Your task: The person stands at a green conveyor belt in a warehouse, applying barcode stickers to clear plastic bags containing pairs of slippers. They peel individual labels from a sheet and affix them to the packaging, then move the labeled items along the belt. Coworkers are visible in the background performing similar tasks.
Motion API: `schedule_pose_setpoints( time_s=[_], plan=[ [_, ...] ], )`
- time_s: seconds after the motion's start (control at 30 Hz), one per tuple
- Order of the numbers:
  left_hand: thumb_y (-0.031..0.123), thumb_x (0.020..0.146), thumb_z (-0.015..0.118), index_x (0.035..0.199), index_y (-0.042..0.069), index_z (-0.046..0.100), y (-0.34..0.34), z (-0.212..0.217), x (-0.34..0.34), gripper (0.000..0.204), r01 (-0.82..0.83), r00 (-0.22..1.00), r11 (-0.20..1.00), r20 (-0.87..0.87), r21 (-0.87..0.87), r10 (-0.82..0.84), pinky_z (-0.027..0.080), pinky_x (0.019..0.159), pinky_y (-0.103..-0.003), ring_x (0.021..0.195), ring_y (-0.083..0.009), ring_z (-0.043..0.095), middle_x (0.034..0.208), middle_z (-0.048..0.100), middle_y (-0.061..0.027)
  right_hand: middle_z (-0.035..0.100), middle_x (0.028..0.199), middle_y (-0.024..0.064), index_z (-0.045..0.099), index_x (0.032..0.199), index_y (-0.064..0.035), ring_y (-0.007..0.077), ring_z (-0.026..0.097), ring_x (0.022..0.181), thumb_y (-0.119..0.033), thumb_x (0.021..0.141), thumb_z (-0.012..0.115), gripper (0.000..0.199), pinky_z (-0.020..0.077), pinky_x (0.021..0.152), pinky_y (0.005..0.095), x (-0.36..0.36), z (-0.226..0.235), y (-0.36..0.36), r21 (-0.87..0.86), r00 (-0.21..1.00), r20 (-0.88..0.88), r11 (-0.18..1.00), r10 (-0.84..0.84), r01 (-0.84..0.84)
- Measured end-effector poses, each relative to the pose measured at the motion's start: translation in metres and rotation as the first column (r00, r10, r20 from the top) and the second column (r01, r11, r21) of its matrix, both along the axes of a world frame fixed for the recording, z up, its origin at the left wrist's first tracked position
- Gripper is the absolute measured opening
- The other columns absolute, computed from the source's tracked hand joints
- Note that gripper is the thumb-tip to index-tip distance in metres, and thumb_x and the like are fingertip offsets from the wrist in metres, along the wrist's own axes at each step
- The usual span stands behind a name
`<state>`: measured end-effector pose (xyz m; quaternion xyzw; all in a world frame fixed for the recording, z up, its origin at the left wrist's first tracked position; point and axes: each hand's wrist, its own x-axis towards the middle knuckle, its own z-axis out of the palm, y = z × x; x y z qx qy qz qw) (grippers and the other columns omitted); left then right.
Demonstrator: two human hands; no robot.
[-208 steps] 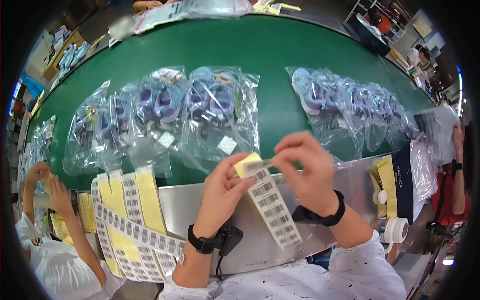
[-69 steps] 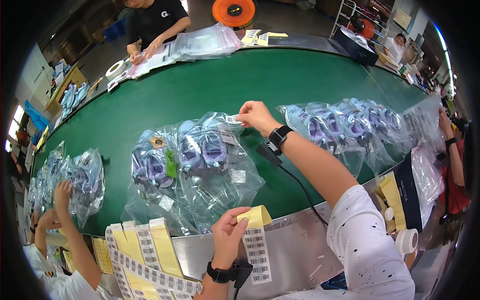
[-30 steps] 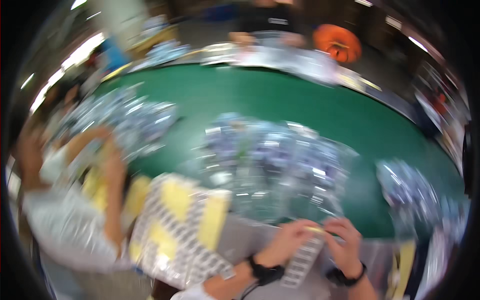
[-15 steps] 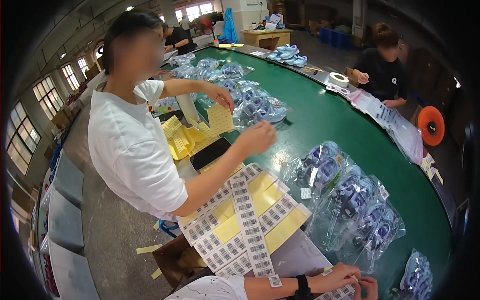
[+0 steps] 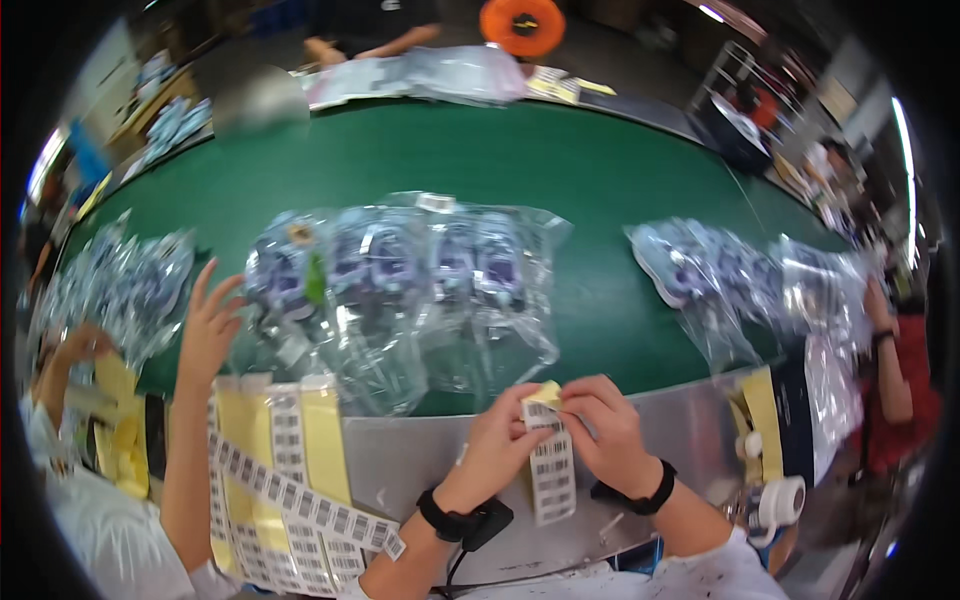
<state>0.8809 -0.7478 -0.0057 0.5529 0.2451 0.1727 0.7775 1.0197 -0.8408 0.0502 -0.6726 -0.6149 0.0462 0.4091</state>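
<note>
1. The left hand [image 5: 497, 440] and the right hand [image 5: 607, 437] meet over the metal edge of the bench [image 5: 420, 460]. Both pinch the top of a label strip [image 5: 551, 470], a backing sheet of small barcode stickers with a yellow tab at its upper end. The strip hangs down between the wrists, in front of the metal edge.
2. The sticker being peeled could tear or curl onto a fingertip, since both hands grip the same small corner very close together.
3. The loose lower end of the strip could catch on the black wrist strap and its cable [image 5: 468, 522] just beside it.
4. A neighbouring person's hand [image 5: 208, 325] reaches in at the left, beside a pile of label sheets [image 5: 290, 470]; elbows could clash there.
5. Further out, clear bags of purple items [image 5: 400, 290] lie overlapping on the green belt [image 5: 560, 180]; a label could land on the wrong bag or on a crease.
6. Hard to make out: what the bags hold, whether a sticker is already free of the backing, and the blurred far side, where another person's arms [image 5: 370, 45] are cut off.
</note>
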Motion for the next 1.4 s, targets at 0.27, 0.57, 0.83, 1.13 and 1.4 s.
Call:
schedule_pose_setpoints(
  time_s=[0.27, 0.57, 0.83, 1.13, 1.4],
  plan=[
    [-0.007, 0.085, 0.061, 0.133, -0.004, 0.038, 0.01, -0.005, -0.001, 0.053, 0.015, 0.991, 1.0, -0.133, 0.026, -0.011, 0.053, 0.079, -0.025, 0.095, -0.0169, 0.066, 0.119, 0.059, -0.0157, 0.063, 0.097, 0.0028, 0.06, 0.084, 0.0002, 0.0061, 0.055, 0.078, -0.005, 0.082, 0.068, 0.01, 0.0437, 0.065, 0.0231, 0.085, 0.001, 0.057, 0.019, 0.728, -0.657, 0.961, -0.196, 0.276],
    [-0.004, 0.084, 0.063, 0.131, -0.004, 0.041, 0.008, 0.007, 0.006, 0.052, -0.028, 0.997, 0.999, -0.079, -0.032, 0.025, 0.053, 0.074, -0.023, 0.089, -0.0153, 0.067, 0.116, 0.061, -0.0175, 0.064, 0.076, 0.0044, 0.062, 0.08, -0.0021, 0.0111, 0.058, 0.068, -0.003, 0.077, 0.072, 0.01, 0.0458, 0.062, 0.0253, 0.177, -0.069, 0.168, -0.147, 0.374, -0.883, 0.925, -0.282, 0.35],
    [-0.006, 0.085, 0.062, 0.132, -0.004, 0.04, 0.005, 0.009, 0.013, 0.052, -0.009, 0.997, 1.0, -0.08, -0.024, 0.007, 0.053, 0.076, -0.024, 0.093, -0.0183, 0.067, 0.118, 0.06, -0.0202, 0.065, 0.08, 0.0071, 0.059, 0.081, -0.004, 0.0165, 0.063, 0.067, -0.004, 0.078, 0.072, 0.013, 0.0515, 0.061, 0.0277, 0.18, -0.092, 0.191, -0.281, 0.277, -0.87, 0.871, -0.408, 0.402],
    [-0.007, 0.086, 0.059, 0.134, -0.003, 0.037, 0.004, 0.005, 0.011, 0.054, -0.027, 0.998, 0.999, -0.066, -0.027, 0.025, 0.054, 0.077, -0.025, 0.095, -0.019, 0.067, 0.117, 0.06, -0.0194, 0.066, 0.085, 0.0133, 0.027, 0.144, -0.0016, 0.0177, 0.065, 0.067, 0.003, 0.074, 0.069, 0.082, 0.0543, 0.06, 0.0303, 0.183, -0.055, 0.167, -0.168, 0.664, -0.663, 0.933, -0.346, 0.318],
    [-0.003, 0.087, 0.062, 0.134, 0.001, 0.044, -0.006, 0.024, 0.012, 0.05, -0.037, 0.996, 0.994, 0.071, -0.105, 0.045, 0.051, 0.08, -0.024, 0.093, -0.0147, 0.065, 0.102, 0.068, -0.0164, 0.061, 0.118, 0.0193, 0.06, 0.121, -0.0038, 0.0282, 0.058, 0.109, -0.026, 0.081, 0.068, 0.047, 0.0446, 0.093, 0.0367, 0.347, -0.029, -0.007, -0.184, 0.821, 0.255, 0.807, -0.511, 0.561]
  ],
)
